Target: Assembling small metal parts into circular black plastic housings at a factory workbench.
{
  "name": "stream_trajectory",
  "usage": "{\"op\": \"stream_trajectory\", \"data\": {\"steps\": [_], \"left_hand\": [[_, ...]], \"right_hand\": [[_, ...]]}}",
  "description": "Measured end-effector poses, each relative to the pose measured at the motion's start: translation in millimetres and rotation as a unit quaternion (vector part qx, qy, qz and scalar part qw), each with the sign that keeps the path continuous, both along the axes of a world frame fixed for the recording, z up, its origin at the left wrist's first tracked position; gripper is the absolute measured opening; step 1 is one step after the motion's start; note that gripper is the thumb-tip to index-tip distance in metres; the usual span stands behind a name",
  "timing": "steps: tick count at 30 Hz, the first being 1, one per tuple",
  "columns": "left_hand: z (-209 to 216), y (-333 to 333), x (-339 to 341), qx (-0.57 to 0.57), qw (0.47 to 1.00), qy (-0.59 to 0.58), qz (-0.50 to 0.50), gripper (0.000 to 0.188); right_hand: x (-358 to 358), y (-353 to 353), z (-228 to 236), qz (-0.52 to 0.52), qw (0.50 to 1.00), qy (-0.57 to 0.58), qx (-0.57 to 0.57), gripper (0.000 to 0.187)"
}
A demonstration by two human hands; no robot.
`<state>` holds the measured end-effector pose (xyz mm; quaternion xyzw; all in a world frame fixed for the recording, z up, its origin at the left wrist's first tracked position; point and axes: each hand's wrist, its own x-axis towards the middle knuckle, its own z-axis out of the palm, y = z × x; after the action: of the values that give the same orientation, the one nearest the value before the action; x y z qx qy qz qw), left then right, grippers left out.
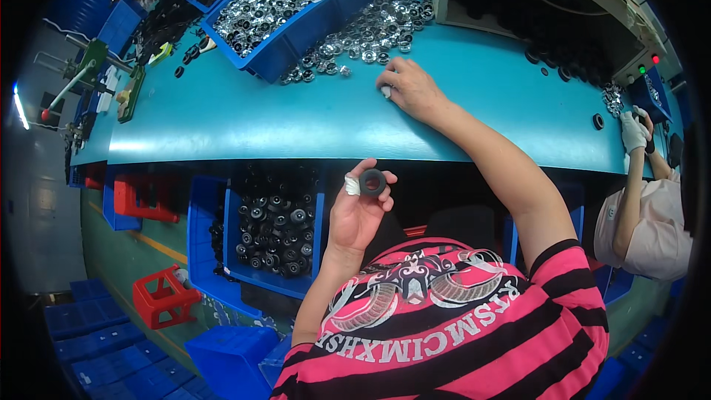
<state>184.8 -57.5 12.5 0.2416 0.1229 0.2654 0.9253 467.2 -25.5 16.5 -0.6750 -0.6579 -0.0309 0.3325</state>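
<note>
The black ring (380, 175) is in the left hand (355, 218), held upright enough that its hole faces the camera. To handle it well, in my judgement, the grip should stay on the outer rim, firm but not squeezing, with the hole clear of fingertips and the ring steady before the two hands come near each other.

The left fingers are clamped on the ring: it sits among the fingertips, with the white wrap (352, 184) on one digit just to its left, and lies on the body side of the table edge, off the surface.

The right hand (415, 89) is well beyond the ring, forward and right of it. Its fingers are curled together, tips down at the turquoise table (296, 122); whether they pinch a part cannot be told.

Just past the right fingertips, forward and to the left, begins a loose heap of clear and black parts (363, 38); behind it stands a filled blue bin (272, 67).

Left of the left fingers, below table level, a blue crate (320, 230) holds black wheel-like parts (274, 233). A co-worker's gloved hand (633, 133) is far to the right of both hands.
</note>
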Motion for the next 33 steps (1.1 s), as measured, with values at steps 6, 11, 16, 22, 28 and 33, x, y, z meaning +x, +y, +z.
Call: {"op": "stream_trajectory", "data": {"steps": [6, 11, 16, 22, 28, 33], "left_hand": [[-2, -2, 2, -0.002, 0.999, -0.036, -0.005, 0.043], [-18, -1, 2, -0.046, 0.998, -0.033, -0.002, 0.033], [-12, -4, 4, -0.105, 0.994, 0.003, -0.017, 0.035], [-7, -7, 6, -0.108, 0.993, 0.038, -0.017, 0.041], [-11, -7, 6, -0.106, 0.994, 0.034, -0.017, 0.039], [0, -15, 15, -0.071, 0.997, 0.031, 0.028, 0.034]], "right_hand": [[-5, -59, 7, -0.011, 0.999, 0.03, -0.002, 0.019], [-25, -106, 35, -0.018, 0.941, 0.332, -0.071, 0.017], [-48, -134, 20, 0.1, 0.721, 0.683, -0.055, 0.03], [-75, -149, 13, 0.107, 0.688, 0.715, -0.061, 0.032], [-81, -154, 9, 0.078, 0.67, 0.735, -0.068, 0.036], [-82, -157, 3, 0.082, 0.661, 0.742, -0.071, 0.038]]}}
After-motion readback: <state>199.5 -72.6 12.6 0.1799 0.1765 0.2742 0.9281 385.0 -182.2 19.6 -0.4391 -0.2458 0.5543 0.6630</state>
